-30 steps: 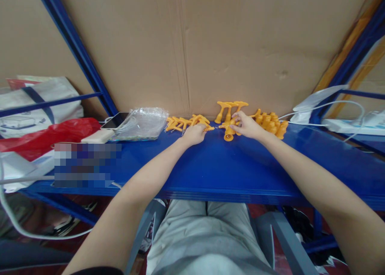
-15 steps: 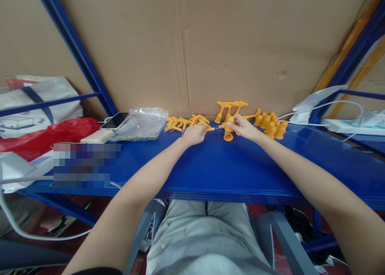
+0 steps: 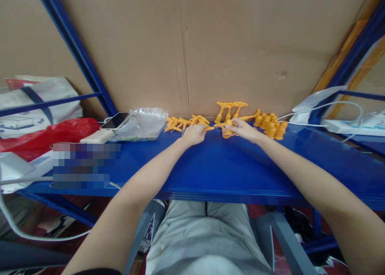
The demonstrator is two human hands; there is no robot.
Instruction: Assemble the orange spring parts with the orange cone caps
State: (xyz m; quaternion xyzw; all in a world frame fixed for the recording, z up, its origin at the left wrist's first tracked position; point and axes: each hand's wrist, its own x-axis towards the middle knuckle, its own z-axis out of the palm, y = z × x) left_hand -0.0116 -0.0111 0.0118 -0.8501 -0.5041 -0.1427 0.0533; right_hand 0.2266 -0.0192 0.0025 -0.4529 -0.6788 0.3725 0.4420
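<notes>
My left hand (image 3: 194,135) is closed around an orange T-shaped piece, whose ribbed shaft (image 3: 209,129) sticks out to the right. A short metal chain (image 3: 219,126) shows between my two hands. My right hand (image 3: 243,129) grips an orange flared piece (image 3: 228,133) with a wide round base, the fingers covering part of it. Behind my left hand lies a pile of orange T-shaped pieces (image 3: 180,123) with small chains. Several orange T-topped pieces (image 3: 220,112) stand upright at the back. To the right of my right hand stand several orange bottle-like pieces (image 3: 272,126).
The blue tabletop (image 3: 210,170) runs up to a cardboard wall (image 3: 240,46). On the left are a clear plastic packet (image 3: 144,124), a phone (image 3: 116,121), a white box (image 3: 96,137) and a red bag (image 3: 60,134). A white power strip (image 3: 355,127) lies right.
The flared piece has been tilted, so its round base no longer faces me fully. My right fingers have shifted slightly left and lower on it. My left hand has hardly moved.
</notes>
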